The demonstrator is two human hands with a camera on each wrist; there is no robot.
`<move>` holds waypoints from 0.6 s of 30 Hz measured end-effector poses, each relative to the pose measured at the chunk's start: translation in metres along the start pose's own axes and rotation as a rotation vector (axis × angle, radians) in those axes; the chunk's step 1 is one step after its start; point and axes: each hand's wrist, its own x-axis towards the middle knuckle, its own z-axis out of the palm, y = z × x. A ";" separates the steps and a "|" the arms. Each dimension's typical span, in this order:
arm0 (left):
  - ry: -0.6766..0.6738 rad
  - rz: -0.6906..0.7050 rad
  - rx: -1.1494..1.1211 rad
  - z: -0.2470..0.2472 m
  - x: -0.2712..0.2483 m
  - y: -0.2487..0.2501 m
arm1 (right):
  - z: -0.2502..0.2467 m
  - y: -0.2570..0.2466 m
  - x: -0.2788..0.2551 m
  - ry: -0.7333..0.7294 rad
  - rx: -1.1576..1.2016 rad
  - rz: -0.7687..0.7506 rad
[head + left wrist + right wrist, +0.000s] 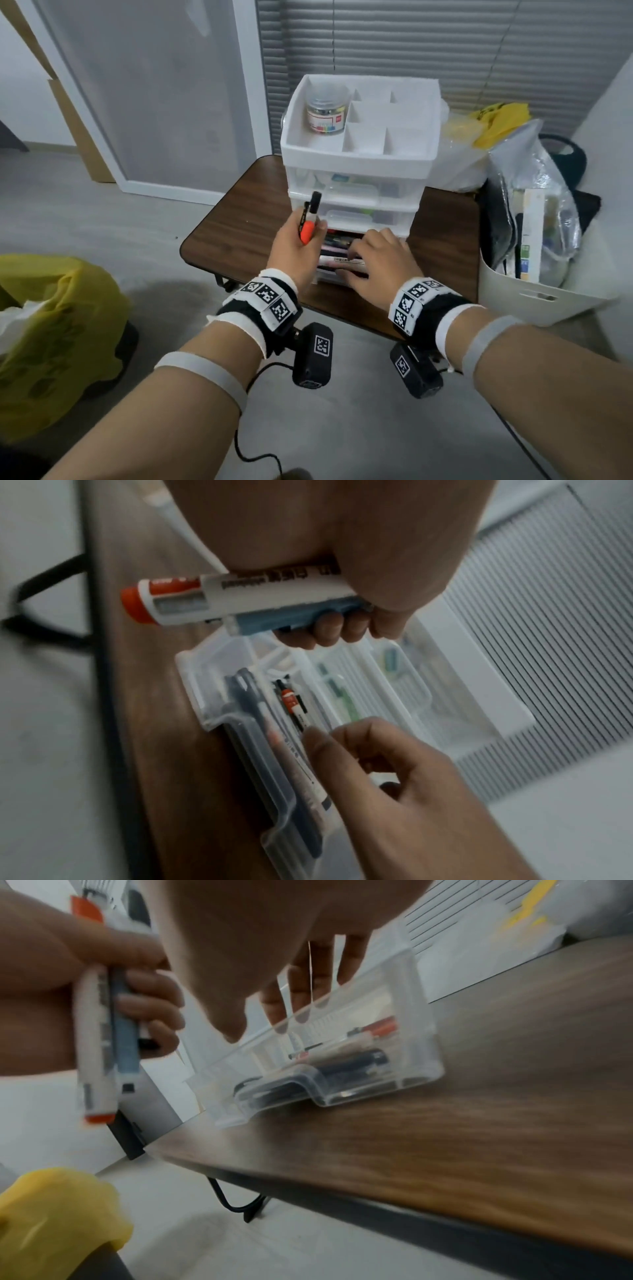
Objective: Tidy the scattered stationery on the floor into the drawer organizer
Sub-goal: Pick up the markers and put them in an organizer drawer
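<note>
A white drawer organizer stands on a low wooden table. Its clear bottom drawer is pulled out and holds several pens and markers. My left hand hovers just left of the drawer. It grips an orange-capped white marker together with a blue-grey pen and a black-tipped one. My right hand reaches into the drawer with fingers extended, their tips touching the pens there.
A clear jar of coloured clips sits in the organizer's top tray. A yellow bag lies on the floor at left. A white bin stuffed with bags stands right of the table. Grey blinds hang behind.
</note>
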 end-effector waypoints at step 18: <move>-0.584 0.385 0.997 0.055 0.051 -0.019 | 0.020 0.039 -0.055 0.156 0.332 0.350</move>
